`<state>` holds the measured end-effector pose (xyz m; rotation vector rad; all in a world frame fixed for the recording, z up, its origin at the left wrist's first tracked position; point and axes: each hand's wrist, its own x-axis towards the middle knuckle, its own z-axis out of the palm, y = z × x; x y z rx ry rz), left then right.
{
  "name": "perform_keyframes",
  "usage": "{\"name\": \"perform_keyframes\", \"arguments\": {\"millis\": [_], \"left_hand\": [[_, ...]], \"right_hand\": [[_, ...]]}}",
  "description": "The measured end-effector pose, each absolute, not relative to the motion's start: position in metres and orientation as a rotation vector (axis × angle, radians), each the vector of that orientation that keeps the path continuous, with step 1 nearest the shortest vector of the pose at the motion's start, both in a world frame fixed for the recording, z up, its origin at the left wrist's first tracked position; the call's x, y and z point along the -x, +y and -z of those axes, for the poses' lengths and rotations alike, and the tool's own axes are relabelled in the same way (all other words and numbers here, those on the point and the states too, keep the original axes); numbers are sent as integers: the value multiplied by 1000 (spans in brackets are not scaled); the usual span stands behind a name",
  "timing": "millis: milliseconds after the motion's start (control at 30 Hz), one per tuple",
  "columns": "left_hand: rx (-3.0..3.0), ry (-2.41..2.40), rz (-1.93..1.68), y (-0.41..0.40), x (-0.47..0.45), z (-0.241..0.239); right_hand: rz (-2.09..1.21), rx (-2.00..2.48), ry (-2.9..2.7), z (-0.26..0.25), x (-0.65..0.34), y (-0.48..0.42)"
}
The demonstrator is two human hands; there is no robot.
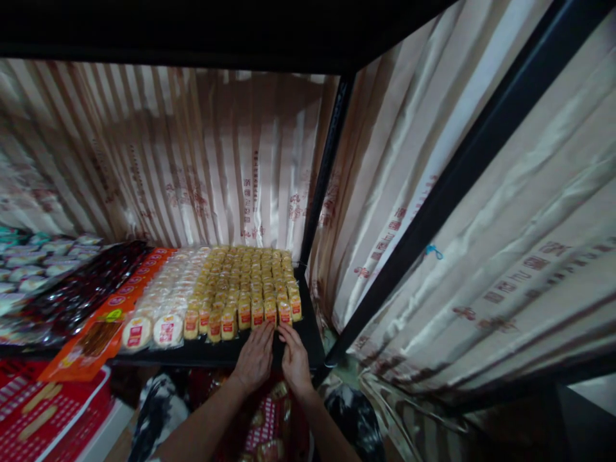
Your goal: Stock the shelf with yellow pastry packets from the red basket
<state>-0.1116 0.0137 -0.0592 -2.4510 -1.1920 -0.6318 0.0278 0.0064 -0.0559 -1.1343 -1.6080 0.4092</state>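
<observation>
Shelf: a black shelf [212, 353] carries wrapped goods in rows; its front edge crosses the lower middle of the view.
Yellow packs: a block of small yellow packs [245, 276] with red labels fills the right end of the shelf, from the back edge almost to the front edge.
Left hand: the left hand [255, 360] lies palm down on the front edge near the right front corner. Its fingers are straight and close together and grip nothing, with the tips touching the front row of yellow packs.
Right hand: the right hand [294, 363] lies just beside the left hand, also palm down. Its fingers are stretched out and hold nothing, and the tips meet the last packs of that front row.
Neighbouring goods: round white packs [166, 301] lie just left of the yellow packs, then orange packets [103, 330], then dark red packets [91, 282].
Below the shelf: a red basket [48, 410] stands under the left front corner.
Surround: a striped curtain [192, 160] hangs behind the back edge, and a black post [327, 167] rises at the right back corner.
</observation>
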Motion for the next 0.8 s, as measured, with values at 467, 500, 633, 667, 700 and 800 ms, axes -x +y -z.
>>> {"name": "perform_keyframes", "arguments": {"millis": [467,500,633,667,700,800], "left_hand": [[2427,-1120,587,19,110,50],[2449,-1125,593,20,111,51],[2509,-1197,707,21,111,52],[2508,-1224,732,21,111,51],[2501,-1246,747,20,110,50],[2472,-1301,722,19,109,47]], "right_hand": [[-34,1292,-1862,-22,-14,33],[5,1324,-1912,-30,-11,41],[45,1390,-2084,-43,-2,64],[48,1395,-2102,-43,-1,67],[53,1394,-2109,-43,-1,69],[73,1381,-2091,-45,0,77]]}}
